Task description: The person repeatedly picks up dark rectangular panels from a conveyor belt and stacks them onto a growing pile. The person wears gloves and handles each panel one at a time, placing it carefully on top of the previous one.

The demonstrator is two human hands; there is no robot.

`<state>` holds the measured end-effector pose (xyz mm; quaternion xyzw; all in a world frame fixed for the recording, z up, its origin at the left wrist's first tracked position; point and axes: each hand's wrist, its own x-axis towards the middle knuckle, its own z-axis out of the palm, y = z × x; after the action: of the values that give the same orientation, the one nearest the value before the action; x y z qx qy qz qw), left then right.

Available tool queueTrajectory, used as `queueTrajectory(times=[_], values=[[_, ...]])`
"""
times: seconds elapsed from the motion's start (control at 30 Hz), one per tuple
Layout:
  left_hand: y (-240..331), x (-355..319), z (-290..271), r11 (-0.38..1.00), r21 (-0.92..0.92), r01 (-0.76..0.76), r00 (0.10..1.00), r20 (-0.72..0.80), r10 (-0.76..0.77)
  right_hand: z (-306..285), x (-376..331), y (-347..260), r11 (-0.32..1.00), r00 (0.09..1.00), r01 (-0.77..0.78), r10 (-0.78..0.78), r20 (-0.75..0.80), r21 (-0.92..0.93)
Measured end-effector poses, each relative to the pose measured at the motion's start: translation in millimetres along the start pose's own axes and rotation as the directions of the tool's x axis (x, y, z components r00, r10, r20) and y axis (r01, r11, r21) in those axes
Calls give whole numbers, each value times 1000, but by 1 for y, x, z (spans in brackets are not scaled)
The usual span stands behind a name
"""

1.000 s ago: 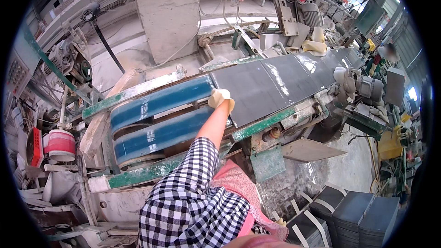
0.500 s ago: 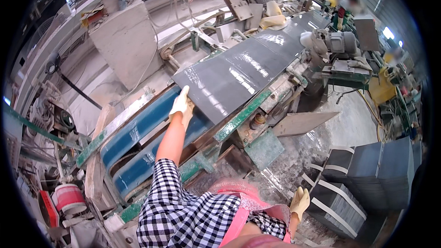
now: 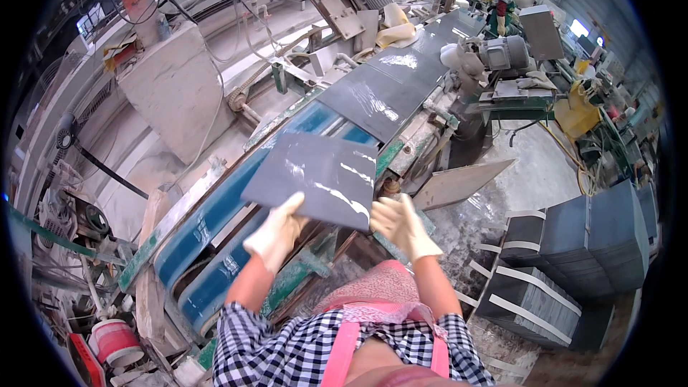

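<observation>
A dark grey stone tile (image 3: 315, 172), wet and shiny in streaks, is held up over the near part of the conveyor, clear of the other tiles. My left hand (image 3: 278, 235), in a pale glove, grips its near edge with the thumb on top. At the near right corner my right hand (image 3: 403, 228), gloved too, is closed on the tile's edge; its fingers are slightly blurred. Beyond the held tile, more grey tiles (image 3: 390, 89) lie in a row along the conveyor. Blue belts (image 3: 208, 204) show under and to the left of the held tile.
Strapped stacks of dark tiles (image 3: 534, 304) stand at the lower right. A flat board (image 3: 462, 185) juts out beside the conveyor's green frame (image 3: 390, 154). A motor (image 3: 504, 52) sits at the conveyor's right side. A red-and-white bucket (image 3: 115, 342) is at lower left. Another person (image 3: 505, 11) stands far off.
The nearest tile has come off the row, lifted and drawn toward me. My right hand has risen from beside the stacks to the tile's right edge. My left hand has moved nearer.
</observation>
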<state>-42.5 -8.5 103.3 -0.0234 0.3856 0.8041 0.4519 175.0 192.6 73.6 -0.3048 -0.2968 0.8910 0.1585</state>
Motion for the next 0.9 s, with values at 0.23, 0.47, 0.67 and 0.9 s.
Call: queueTrajectory(times=[0.23,0.47,0.67,0.9], values=[[-16,-106,-30,998,-45,32,999,42,-31,60,6,59,936,921,-349,336,198,33],[12,-131,-20,1000,0,16,1000,-15,-16,105,-36,54,975,928,-194,146,342,109],[-12,-119,25,984,92,153,939,295,-174,74,-85,8,986,976,167,-163,143,-16],[-87,-37,96,466,804,369,609,169,-775,-11,-176,-33,740,649,573,-672,-356,-353]])
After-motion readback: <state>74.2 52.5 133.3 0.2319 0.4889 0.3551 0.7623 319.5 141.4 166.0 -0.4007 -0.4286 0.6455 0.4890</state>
